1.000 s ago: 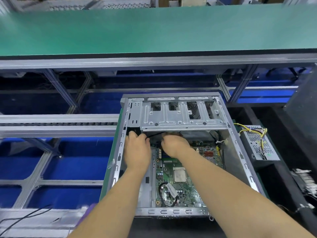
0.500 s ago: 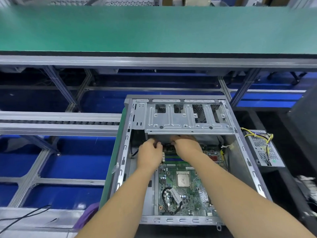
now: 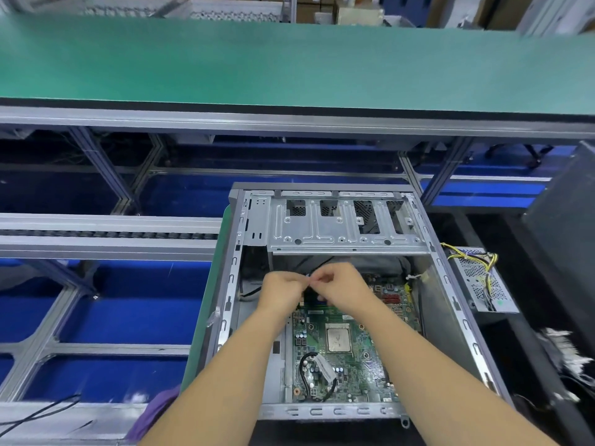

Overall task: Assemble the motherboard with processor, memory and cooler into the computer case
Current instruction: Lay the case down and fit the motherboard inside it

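The open grey computer case [image 3: 232, 284] lies flat in front of me. The green motherboard [image 3: 357, 365] lies inside it, with the bare silver processor [image 3: 338, 339] in its socket. No cooler sits on the processor. My left hand [image 3: 280, 294] and my right hand [image 3: 343, 286] meet fingertip to fingertip over the board's far edge, just below the drive cage [image 3: 338, 230]. Both pinch a thin black cable [image 3: 323, 264] that runs back under the cage. The memory slots lie mostly hidden under my hands.
A power supply [image 3: 479, 281] with yellow wires sits outside the case's right wall. A black looped cable [image 3: 304, 371] lies on the board's near part. A green conveyor belt [image 3: 289, 59] runs across the back, a roller rail [image 3: 96, 235] at left. A dark panel [image 3: 566, 226] stands at right.
Both hands have drawn back out from under the drive cage and come together over the board's far edge. The view has shifted, so the case sits lower and further right.
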